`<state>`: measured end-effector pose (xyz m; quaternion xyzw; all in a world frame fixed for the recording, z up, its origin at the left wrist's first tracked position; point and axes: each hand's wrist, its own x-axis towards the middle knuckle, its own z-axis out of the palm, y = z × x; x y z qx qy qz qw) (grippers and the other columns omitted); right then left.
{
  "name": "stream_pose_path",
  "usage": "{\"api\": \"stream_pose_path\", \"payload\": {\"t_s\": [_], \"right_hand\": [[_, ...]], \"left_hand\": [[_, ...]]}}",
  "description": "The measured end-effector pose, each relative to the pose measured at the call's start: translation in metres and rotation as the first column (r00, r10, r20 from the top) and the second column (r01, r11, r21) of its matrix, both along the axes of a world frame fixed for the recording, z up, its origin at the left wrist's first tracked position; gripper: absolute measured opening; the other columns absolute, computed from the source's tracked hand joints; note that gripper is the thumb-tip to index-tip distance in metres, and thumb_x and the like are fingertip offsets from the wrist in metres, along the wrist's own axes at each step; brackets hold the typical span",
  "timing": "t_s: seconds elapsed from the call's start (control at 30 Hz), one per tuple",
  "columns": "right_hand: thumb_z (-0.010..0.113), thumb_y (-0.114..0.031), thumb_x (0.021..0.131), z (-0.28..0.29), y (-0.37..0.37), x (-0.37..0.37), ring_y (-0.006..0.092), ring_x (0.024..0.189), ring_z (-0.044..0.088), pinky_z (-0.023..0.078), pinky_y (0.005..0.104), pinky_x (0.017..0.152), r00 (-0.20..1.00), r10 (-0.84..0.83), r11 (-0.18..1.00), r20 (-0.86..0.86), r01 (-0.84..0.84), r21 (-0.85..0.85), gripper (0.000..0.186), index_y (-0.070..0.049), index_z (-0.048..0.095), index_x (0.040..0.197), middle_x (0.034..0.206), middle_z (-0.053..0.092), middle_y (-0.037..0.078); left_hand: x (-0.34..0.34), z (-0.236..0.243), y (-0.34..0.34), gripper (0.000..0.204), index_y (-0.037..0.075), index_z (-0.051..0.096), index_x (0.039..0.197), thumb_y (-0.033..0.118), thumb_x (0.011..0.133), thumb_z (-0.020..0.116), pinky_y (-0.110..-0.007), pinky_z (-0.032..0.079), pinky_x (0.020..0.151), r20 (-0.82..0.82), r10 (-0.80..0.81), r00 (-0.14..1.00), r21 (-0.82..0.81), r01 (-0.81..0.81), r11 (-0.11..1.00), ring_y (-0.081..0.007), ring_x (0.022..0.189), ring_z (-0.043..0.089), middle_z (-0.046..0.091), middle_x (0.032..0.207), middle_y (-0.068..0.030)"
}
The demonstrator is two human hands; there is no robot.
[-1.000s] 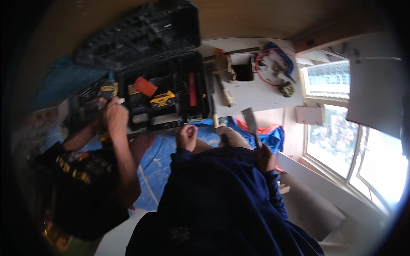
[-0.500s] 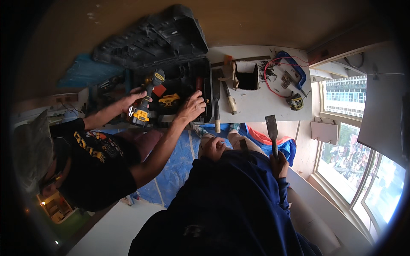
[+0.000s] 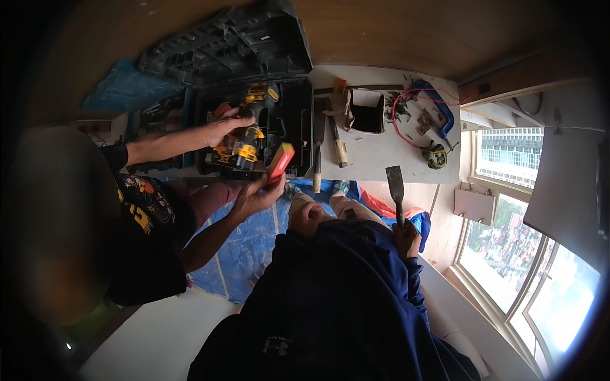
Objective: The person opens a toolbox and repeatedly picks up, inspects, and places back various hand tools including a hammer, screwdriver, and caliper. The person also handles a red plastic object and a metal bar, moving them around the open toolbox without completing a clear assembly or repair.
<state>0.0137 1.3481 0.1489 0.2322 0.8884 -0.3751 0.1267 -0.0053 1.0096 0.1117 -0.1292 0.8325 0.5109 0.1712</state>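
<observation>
Right hand (image 3: pixel 408 240) – grip closed round handle of 1 scraper (image 3: pixel 396 185), blade up toward the desk (image 3: pixel 400 159). Left hand (image 3: pixel 307 220) – loosely curled at the waist, can't tell if it holds anything.

Grips a flat-bladed scraper (image 3: pixel 396 185) in the right hand (image 3: pixel 407 239); holds the left hand (image 3: pixel 305 220) loosely curled near the bench (image 3: pixel 387 160).

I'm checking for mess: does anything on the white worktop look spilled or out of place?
Yes: small dark pieces lie scattered on the white worktop, just right of the open carton, looking spilled rather than stored.
</observation>
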Motion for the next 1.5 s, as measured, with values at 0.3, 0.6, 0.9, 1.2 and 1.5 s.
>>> {"api": "stream_pose_path", "payload": {"t_s": [0.3,0.6,0.9,1.2,1.5], "right_hand": [[0.077,-0.023,0.082,0.004,-0.005,-0.013,0.0292,0.08,0.072,0.054,0.0384,0.071,0.998,0.048,0.999,0.045,-0.048,-0.006,0.038,-0.002,0.068,0.112,0.087,0.072,0.018],[0.077,-0.023,0.082,-0.006,-0.002,-0.018,0.032,0.083,0.073,0.055,0.0397,0.072,0.994,0.108,0.994,0.025,-0.108,0.009,0.037,-0.002,0.068,0.112,0.088,0.072,0.019],[0.076,-0.022,0.083,-0.009,0.001,-0.022,0.0277,0.078,0.073,0.054,0.0381,0.069,0.988,0.155,0.987,0.014,-0.155,0.048,0.035,-0.003,0.069,0.112,0.084,0.072,0.017],[0.077,-0.024,0.084,-0.01,0.004,-0.02,0.0269,0.08,0.073,0.055,0.0372,0.07,0.992,0.13,0.992,-0.001,-0.13,-0.004,0.038,-0.002,0.068,0.114,0.087,0.073,0.017],[0.076,-0.024,0.085,-0.013,-0.003,-0.01,0.0265,0.076,0.069,0.052,0.039,0.07,0.989,0.146,0.989,-0.025,-0.146,-0.011,0.031,-0.002,0.069,0.106,0.085,0.07,0.017]], "left_hand": [[0.004,0.001,-0.003,0.032,0.006,0.069,0.108,0.031,0.089,0.064,-0.037,0.056,0.084,0.012,0.021,1.0,-0.06,-0.02,0.998,-0.0301,0.095,0.071,0.072,0.101,-0.0179],[0.005,0.006,-0.007,0.035,0.004,0.069,0.106,0.033,0.089,0.061,-0.037,0.055,0.085,0.092,0.066,0.994,-0.018,-0.064,0.998,-0.0324,0.096,0.07,0.072,0.101,-0.0204],[0.01,0.0,-0.009,0.036,0.003,0.066,0.111,0.034,0.091,0.065,-0.039,0.055,0.085,0.099,0.068,0.993,0.067,-0.075,0.995,-0.0323,0.096,0.07,0.071,0.102,-0.0198],[0.015,-0.005,-0.008,0.037,0.004,0.066,0.11,0.036,0.091,0.066,-0.039,0.055,0.085,0.098,0.077,0.992,0.033,-0.08,0.996,-0.0338,0.099,0.069,0.07,0.106,-0.0196],[0.047,-0.025,-0.026,0.041,0.006,0.065,0.116,0.037,0.09,0.066,-0.04,0.054,0.087,0.17,0.062,0.983,-0.064,-0.051,0.997,-0.0347,0.102,0.069,0.07,0.11,-0.0198]]}}
